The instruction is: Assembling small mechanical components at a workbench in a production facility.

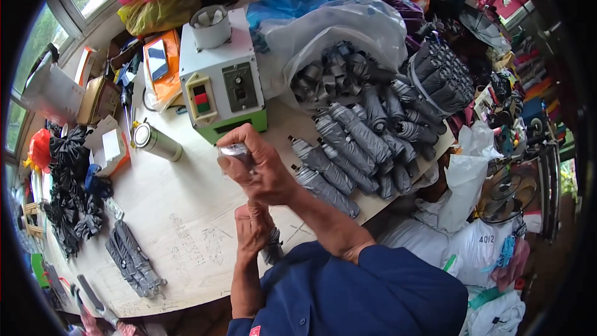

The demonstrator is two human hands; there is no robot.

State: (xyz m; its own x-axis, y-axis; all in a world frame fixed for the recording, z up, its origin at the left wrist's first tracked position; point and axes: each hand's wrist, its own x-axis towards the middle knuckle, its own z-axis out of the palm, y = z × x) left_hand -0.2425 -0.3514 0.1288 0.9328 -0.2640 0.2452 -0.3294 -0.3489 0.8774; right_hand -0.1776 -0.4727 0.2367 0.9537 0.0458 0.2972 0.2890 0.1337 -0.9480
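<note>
Umbrellas (351,143), grey and folded, lay heaped across the right side of a pale surface (168,199) as a person in a navy shirt (348,286) worked over its near edge. The right grip (264,171), uppermost, was curled tight on a shiny piece (236,151), thumb and fingers wrapped about it in front of the machine. Just below, the left grip (250,227) was closed on a held umbrella (272,250), whose grey lower part showed beside the wrist, near the shirt; whether the shiny piece belonged to it could not be told. The machine (247,46), a grey-and-green box with a red and green switch (201,101), stood beyond the hands, carrying a round cup (212,30). To its left stood a flask (155,141), and farther back a phone (157,59) lay on an orange packet (174,65). Behind the heap, a clear bag (373,34) gaped around grey parts (339,70), beside a bound bundle (438,74). Black cloth (71,180) trailed along the left side, near a grey pair (129,255) lying apart from the heap. White sacks (413,242) sat at lower right.
</note>
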